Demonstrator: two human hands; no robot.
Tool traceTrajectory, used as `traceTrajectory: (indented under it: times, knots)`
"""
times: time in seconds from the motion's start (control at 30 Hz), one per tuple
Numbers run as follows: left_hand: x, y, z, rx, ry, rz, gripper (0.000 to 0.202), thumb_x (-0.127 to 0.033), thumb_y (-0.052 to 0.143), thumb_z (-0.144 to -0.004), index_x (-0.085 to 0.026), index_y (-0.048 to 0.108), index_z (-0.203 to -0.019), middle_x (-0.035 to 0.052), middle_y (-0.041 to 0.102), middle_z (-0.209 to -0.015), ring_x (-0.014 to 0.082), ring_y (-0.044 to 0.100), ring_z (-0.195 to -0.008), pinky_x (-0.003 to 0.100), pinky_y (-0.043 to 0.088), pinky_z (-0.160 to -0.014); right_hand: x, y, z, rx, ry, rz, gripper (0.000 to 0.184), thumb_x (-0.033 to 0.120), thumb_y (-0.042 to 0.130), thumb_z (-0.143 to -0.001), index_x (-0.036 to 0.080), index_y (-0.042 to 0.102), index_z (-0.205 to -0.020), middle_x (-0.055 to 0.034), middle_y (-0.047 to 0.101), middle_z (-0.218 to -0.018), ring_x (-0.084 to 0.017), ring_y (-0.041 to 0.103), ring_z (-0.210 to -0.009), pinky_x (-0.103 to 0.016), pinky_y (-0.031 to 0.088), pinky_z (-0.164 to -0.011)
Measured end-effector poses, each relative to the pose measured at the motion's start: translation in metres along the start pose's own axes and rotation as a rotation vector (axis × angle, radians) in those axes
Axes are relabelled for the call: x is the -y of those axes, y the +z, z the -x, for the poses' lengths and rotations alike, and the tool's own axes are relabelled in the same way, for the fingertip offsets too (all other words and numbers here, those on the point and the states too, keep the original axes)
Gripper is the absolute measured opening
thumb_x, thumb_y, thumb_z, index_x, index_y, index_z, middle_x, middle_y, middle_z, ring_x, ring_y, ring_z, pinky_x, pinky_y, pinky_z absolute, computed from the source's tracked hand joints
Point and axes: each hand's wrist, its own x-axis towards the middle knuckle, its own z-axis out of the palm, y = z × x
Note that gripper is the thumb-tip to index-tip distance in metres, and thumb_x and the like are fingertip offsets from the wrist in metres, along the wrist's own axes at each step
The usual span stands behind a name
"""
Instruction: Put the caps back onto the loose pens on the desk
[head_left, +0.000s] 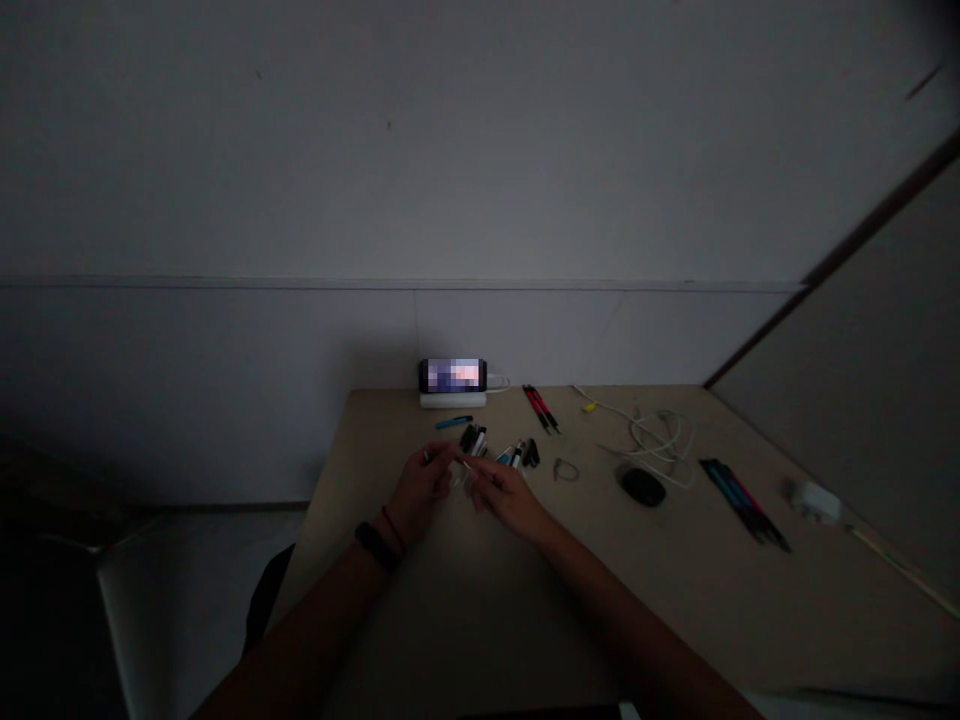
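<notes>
Both of my hands meet above the middle of the table, fingertips nearly touching. My left hand (426, 478) is closed, with a small, dark-tipped end showing by its fingers; what it belongs to is too dim to name. My right hand (504, 492) pinches a thin pale piece (466, 465) between thumb and fingers. Just beyond the fingers lie several pen parts, among them a white and black pen piece (517, 454) and a black cap (532, 453). A blue pen (454, 422) rests farther back, left of these.
A lit phone (453, 376) leans on a white stand (453, 400) at the wall. Red and black pens (541, 408) lie right of it. Farther right are a white cable (652, 430), a black mouse (643, 487), a row of pens (742, 503) and a white plug block (817, 502).
</notes>
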Motion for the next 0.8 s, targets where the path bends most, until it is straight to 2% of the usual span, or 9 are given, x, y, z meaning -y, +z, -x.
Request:
traceTrajectory:
  times: [0.13,0.47,0.63,0.8]
  knots:
    - [-0.0009,0.0012,0.0018,0.026,-0.019,-0.002,0.042,-0.042,0.088,-0.064,-0.016,0.06,-0.082,-0.0121,0.035,-0.053,0.0008,0.026,-0.04,0.016,0.017,-0.039,0.0022,-0.0005,0.0002,0.004,0.004,0.009,0.057,0.053,0.046,-0.097,0.013,0.062,-0.133,0.0048,0.051,-0.053,-0.012,0.045,-0.049,-0.024,0.038,-0.054]
    - [-0.0001,-0.0001,0.0019,0.035,-0.02,0.042,0.041,-0.041,0.087,-0.067,-0.016,0.058,-0.082,-0.0116,0.036,-0.054,0.0009,0.026,-0.041,0.016,0.015,-0.04,0.0027,-0.0012,0.0013,0.019,0.053,-0.003,0.057,0.061,0.048,-0.094,0.016,0.067,-0.123,0.0037,0.052,-0.052,-0.012,0.04,-0.047,-0.025,0.035,-0.052]
    - [0.0013,0.0014,0.0034,0.041,-0.02,0.033,0.039,-0.039,0.087,-0.066,-0.015,0.06,-0.082,-0.0102,0.04,-0.056,0.0009,0.028,-0.043,0.016,0.017,-0.04,0.0019,0.0003,0.0016,0.0,0.055,0.016,0.055,0.059,0.047,-0.095,0.016,0.067,-0.123,0.0033,0.052,-0.053,-0.012,0.041,-0.048,-0.024,0.035,-0.051]
    - [0.0008,0.0025,0.0034,0.034,-0.019,0.036,0.039,-0.039,0.087,-0.066,-0.015,0.061,-0.082,-0.0111,0.037,-0.055,0.0005,0.026,-0.042,0.016,0.016,-0.04,0.004,0.0006,0.0011,-0.004,0.034,0.022,0.056,0.058,0.045,-0.096,0.014,0.066,-0.123,0.0035,0.052,-0.053,-0.012,0.042,-0.048,-0.024,0.036,-0.052]
